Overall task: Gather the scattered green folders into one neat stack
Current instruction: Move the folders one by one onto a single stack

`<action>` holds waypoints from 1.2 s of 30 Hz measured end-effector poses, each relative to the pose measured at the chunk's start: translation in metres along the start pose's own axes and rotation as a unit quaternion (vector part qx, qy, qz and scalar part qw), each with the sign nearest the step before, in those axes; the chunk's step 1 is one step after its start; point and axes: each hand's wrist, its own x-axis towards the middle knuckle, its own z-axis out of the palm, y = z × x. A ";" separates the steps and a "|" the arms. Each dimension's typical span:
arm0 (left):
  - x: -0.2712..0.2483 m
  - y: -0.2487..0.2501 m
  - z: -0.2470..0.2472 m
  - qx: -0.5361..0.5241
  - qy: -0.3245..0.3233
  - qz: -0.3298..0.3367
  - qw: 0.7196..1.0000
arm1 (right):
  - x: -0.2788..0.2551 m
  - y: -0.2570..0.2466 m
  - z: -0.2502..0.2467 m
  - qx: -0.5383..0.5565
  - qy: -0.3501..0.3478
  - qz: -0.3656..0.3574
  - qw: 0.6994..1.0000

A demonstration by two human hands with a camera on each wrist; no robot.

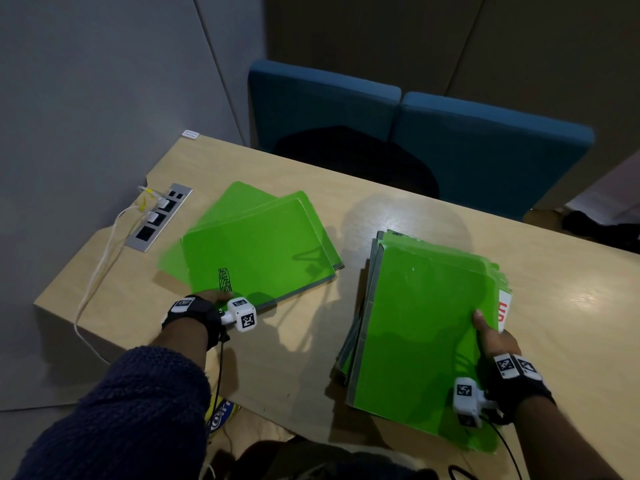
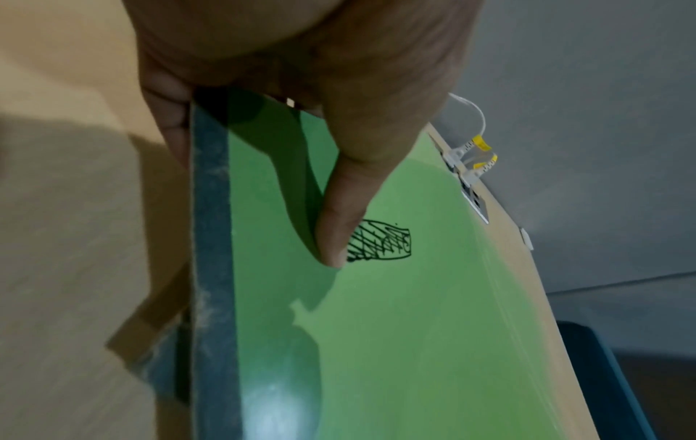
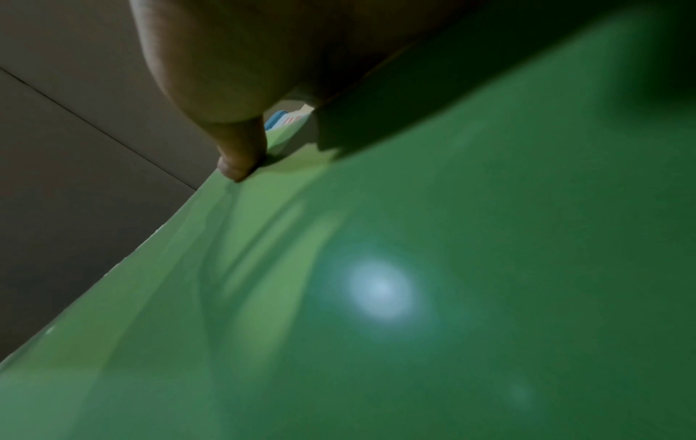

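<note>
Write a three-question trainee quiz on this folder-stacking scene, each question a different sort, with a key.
1. True or false: the left hand pinches the scribbled folder at its near edge, thumb on top.
2. Multiple choice: the right hand is on which pile? A) the fanned left pile B) the taller right pile C) neither
3. Fill in: the white cables run to the ____ set in the table.

Key: 1 true. 2 B. 3 socket panel.
</note>
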 end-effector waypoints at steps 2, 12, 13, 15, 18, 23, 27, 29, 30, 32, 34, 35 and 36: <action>-0.005 0.000 -0.004 -0.060 -0.001 -0.025 0.998 | 0.001 0.001 0.001 0.003 0.002 0.004 1.000; -0.011 -0.010 -0.006 0.051 0.082 0.110 0.989 | 0.001 0.001 -0.002 -0.003 -0.006 0.000 1.000; -0.012 -0.010 -0.006 -0.003 0.070 0.138 0.988 | 0.001 0.001 -0.002 -0.004 -0.007 0.001 1.000; -0.020 0.000 -0.012 -0.073 0.056 0.201 0.975 | -0.001 0.000 -0.004 -0.009 -0.015 -0.006 1.000; -0.037 0.028 -0.028 -0.086 0.042 0.299 0.949 | -0.009 -0.001 -0.009 -0.019 -0.042 -0.024 0.999; -0.079 0.088 -0.047 -0.001 -0.038 0.425 0.904 | -0.012 -0.004 -0.012 0.019 -0.044 -0.019 0.999; -0.130 0.130 -0.021 0.132 -0.117 0.500 0.848 | -0.015 -0.004 -0.017 0.015 -0.093 -0.045 0.995; -0.153 0.145 0.008 0.220 -0.177 0.502 0.817 | -0.015 -0.002 -0.019 0.031 -0.127 -0.054 0.990; -0.162 0.150 0.026 0.269 -0.205 0.501 0.797 | -0.017 -0.001 -0.020 0.051 -0.142 -0.057 0.987; -0.170 0.153 0.063 0.364 -0.233 0.493 0.755 | -0.020 -0.001 -0.023 0.109 -0.163 -0.037 0.980; -0.173 0.152 0.102 0.454 -0.231 0.500 0.701 | -0.028 -0.002 -0.026 0.176 -0.168 -0.015 0.970; -0.175 0.150 0.121 0.487 -0.218 0.509 0.675 | -0.030 -0.001 -0.027 0.202 -0.169 -0.010 0.965; -0.178 0.147 0.141 0.508 -0.197 0.520 0.658 | -0.034 0.000 -0.028 0.217 -0.173 -0.016 0.961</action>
